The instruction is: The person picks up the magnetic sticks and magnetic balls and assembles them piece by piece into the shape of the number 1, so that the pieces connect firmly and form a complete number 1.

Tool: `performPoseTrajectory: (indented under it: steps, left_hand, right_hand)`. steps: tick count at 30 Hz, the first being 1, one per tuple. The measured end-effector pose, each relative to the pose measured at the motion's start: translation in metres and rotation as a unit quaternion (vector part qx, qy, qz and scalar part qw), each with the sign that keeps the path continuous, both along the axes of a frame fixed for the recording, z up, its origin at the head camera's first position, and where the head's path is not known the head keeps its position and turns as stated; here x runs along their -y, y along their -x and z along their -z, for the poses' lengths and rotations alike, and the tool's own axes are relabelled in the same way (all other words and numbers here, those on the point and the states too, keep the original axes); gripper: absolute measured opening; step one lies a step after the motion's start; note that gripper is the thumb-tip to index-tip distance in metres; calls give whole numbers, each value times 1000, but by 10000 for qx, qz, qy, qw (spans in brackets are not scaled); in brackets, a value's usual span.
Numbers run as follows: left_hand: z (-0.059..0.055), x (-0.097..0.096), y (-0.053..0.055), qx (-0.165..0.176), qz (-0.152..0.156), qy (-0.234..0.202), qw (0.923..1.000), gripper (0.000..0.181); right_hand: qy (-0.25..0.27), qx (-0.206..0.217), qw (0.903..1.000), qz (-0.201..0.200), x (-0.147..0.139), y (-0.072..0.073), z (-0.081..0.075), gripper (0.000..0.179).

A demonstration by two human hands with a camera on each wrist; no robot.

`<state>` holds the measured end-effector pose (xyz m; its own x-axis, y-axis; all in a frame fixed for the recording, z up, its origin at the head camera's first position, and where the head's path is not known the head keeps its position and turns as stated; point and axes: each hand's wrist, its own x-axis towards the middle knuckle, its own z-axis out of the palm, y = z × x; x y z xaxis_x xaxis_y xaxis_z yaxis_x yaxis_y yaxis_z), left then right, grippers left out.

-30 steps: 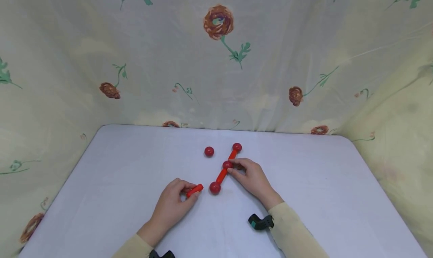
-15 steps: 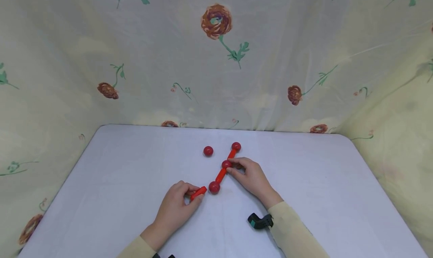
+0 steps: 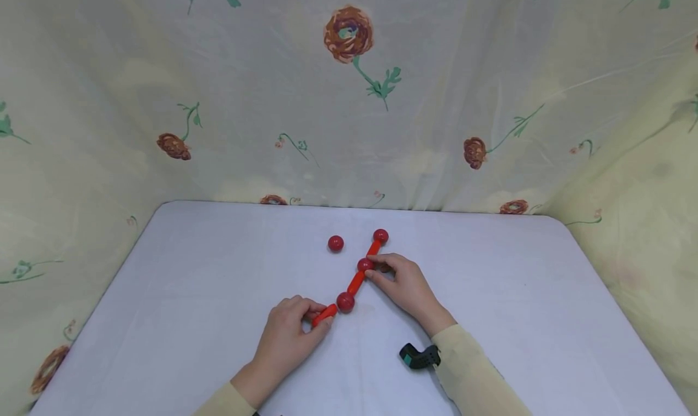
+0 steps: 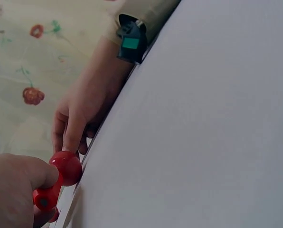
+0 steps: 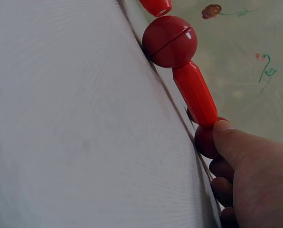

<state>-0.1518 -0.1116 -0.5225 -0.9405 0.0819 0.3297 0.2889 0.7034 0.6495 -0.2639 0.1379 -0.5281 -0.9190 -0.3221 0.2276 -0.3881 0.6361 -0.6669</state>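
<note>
My left hand (image 3: pixel 288 334) pinches a short red rod (image 3: pixel 325 314) between thumb and fingers. That rod's end is right by the near red ball (image 3: pixel 346 302); whether they touch I cannot tell. A chain of three red balls joined by two orange-red rods lies slantwise on the table. My right hand (image 3: pixel 408 287) pinches its middle ball (image 3: pixel 365 264) with thumb and forefinger. The far ball (image 3: pixel 380 236) ends the chain. In the right wrist view, a seam crosses the near ball (image 5: pixel 170 42), and a faceted connecting rod (image 5: pixel 196 95) leads to my right thumb (image 5: pixel 227 137).
A loose red ball (image 3: pixel 335 243) sits on the white table (image 3: pixel 218 252), left of the chain's far end. Flowered cloth (image 3: pixel 245 101) hangs behind and at both sides of the table. A black wrist device (image 3: pixel 420 356) is on the right sleeve.
My left hand has moved a little to the right, bringing its rod up beside the near ball. My right hand keeps its grip on the middle ball, and the chain stays in place.
</note>
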Motion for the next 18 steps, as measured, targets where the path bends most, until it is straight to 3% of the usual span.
performPoseTrajectory:
  steps: [18]
  left_hand:
    - [0, -9, 0, 258, -231, 569, 9978, 23]
  right_hand:
    - [25, -52, 10000, -9, -1, 1, 2, 34]
